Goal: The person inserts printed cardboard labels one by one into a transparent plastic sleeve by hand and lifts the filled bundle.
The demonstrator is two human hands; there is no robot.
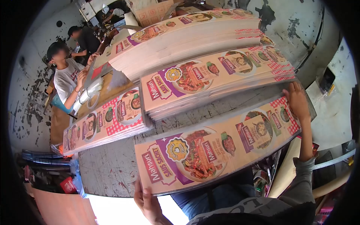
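A long printed banner sheet in a clear sleeve lies along the front edge of the grey table. At its lower left corner, my left hand grips the edge, thumb on top. My right hand is at its far right end, fingers bent over the sheet's upper corner. Just behind lies a stack of the same printed sheets. A shorter stack sits at the left, and a much taller stack stands at the back.
Across the table at the left, a person in a white shirt has their hands by a clear plastic bundle. Another person in black is behind. A dark phone rests on a pale surface at the right.
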